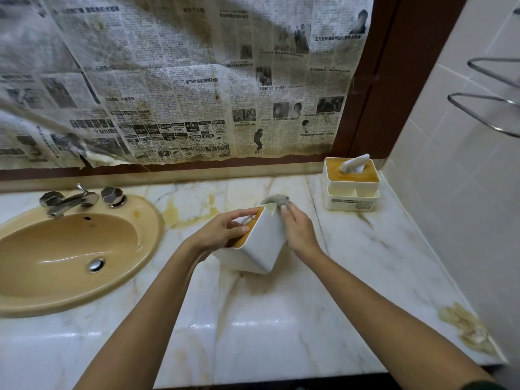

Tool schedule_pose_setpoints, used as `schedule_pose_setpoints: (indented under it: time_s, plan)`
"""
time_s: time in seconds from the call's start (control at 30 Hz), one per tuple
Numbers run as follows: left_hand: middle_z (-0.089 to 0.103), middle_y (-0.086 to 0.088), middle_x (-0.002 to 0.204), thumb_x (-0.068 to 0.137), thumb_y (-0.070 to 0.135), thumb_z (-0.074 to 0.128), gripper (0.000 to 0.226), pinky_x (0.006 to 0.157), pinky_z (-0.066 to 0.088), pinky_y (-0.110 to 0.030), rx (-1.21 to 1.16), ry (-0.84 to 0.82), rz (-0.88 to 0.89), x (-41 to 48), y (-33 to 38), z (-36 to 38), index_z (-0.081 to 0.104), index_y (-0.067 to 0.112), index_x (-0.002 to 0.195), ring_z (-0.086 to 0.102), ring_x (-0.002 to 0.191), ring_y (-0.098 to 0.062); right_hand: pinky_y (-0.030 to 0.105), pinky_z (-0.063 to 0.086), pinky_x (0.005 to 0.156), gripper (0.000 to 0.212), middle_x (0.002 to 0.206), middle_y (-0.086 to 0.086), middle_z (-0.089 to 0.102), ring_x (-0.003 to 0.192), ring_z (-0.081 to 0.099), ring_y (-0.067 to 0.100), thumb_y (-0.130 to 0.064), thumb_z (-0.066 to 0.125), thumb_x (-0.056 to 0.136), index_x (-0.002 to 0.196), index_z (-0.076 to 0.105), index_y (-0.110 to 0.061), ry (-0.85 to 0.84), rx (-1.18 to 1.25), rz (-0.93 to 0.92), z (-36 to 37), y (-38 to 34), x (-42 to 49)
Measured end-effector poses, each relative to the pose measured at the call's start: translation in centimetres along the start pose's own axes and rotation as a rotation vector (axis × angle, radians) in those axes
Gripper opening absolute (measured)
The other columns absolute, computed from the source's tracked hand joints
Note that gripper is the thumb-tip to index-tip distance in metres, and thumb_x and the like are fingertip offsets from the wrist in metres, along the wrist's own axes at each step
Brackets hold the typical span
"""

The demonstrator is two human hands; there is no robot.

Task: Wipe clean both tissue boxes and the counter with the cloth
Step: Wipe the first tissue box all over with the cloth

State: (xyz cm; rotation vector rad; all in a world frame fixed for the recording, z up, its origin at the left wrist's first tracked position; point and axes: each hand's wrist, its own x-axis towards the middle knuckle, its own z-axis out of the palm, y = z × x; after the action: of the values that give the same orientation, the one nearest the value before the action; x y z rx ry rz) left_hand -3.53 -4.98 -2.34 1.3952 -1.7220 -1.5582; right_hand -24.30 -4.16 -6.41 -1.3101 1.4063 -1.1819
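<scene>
From the head camera, the left hand (225, 228) grips the near tissue box (260, 243) by its top, tipping it on an edge so its side faces the right hand (298, 229), which presses the grey cloth (277, 200) against it. The second tissue box (351, 184) stands well beyond, on the counter (281, 319).

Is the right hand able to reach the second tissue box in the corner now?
Probably yes. The counter between the right hand and the second tissue box is bare, but the hand holds the cloth against the tilted box.
</scene>
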Motion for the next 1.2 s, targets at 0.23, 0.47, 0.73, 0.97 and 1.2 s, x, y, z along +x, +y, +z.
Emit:
schedule_pose_setpoints:
  time_s: [0.23, 0.47, 0.73, 0.97, 1.2]
  plan:
    - [0.058, -0.003, 0.091, 0.099, 0.009, 0.051, 0.042, 0.067, 0.042, -0.019, 0.376, -0.057, 0.03, 0.9, -0.5, -1.4, 0.058, 0.043, 0.122, 0.052, 0.077, -0.008, 0.042, 0.056, 0.084, 0.031, 0.101, 0.005, 0.07, 0.098, 0.067, 0.025, -0.035, 0.038, 0.105, 0.101, 0.064, -0.019, 0.354, 0.129, 0.173, -2.6, 0.6, 0.3]
    - [0.05, -0.006, 0.098, 0.096, 0.007, 0.043, 0.031, 0.067, 0.04, -0.033, 0.664, -0.174, -0.046, 1.6, -1.5, -1.8, 0.05, 0.037, 0.092, 0.045, 0.076, -0.016, 0.048, 0.057, 0.09, 0.028, 0.103, 0.004, 0.07, 0.102, 0.067, 0.028, -0.033, 0.039, 0.106, 0.105, 0.064, -0.022, 0.362, 0.271, 0.294, -4.2, 1.4, -1.5]
    - [0.048, -0.001, 0.094, 0.085, 0.015, 0.038, 0.027, 0.061, 0.04, -0.034, 0.806, -0.192, -0.108, 1.0, -3.8, -2.9, 0.055, 0.034, 0.079, 0.047, 0.08, -0.026, 0.056, 0.055, 0.091, 0.028, 0.109, 0.007, 0.073, 0.102, 0.07, 0.028, -0.034, 0.041, 0.105, 0.106, 0.067, -0.023, 0.259, 0.339, 0.319, -3.3, 2.5, -3.1]
    - [0.061, 0.007, 0.103, 0.09, 0.003, 0.044, 0.031, 0.071, 0.046, -0.03, 0.717, -0.092, -0.117, 0.7, -2.9, -2.8, 0.053, 0.032, 0.096, 0.055, 0.09, -0.016, 0.056, 0.057, 0.088, 0.028, 0.108, 0.008, 0.072, 0.101, 0.07, 0.03, -0.032, 0.04, 0.106, 0.107, 0.067, -0.025, 0.221, 0.354, 0.334, -2.9, 2.5, -3.8]
    - [0.059, 0.0, 0.105, 0.086, 0.039, 0.057, 0.019, 0.075, 0.052, -0.037, 0.546, 0.465, -0.16, 2.3, -2.0, 2.5, 0.049, 0.027, 0.099, 0.061, 0.085, -0.024, 0.056, 0.057, 0.088, 0.028, 0.108, 0.007, 0.072, 0.103, 0.069, 0.03, -0.032, 0.039, 0.107, 0.107, 0.066, -0.025, 0.218, 0.359, 0.335, -2.7, 2.2, -3.9]
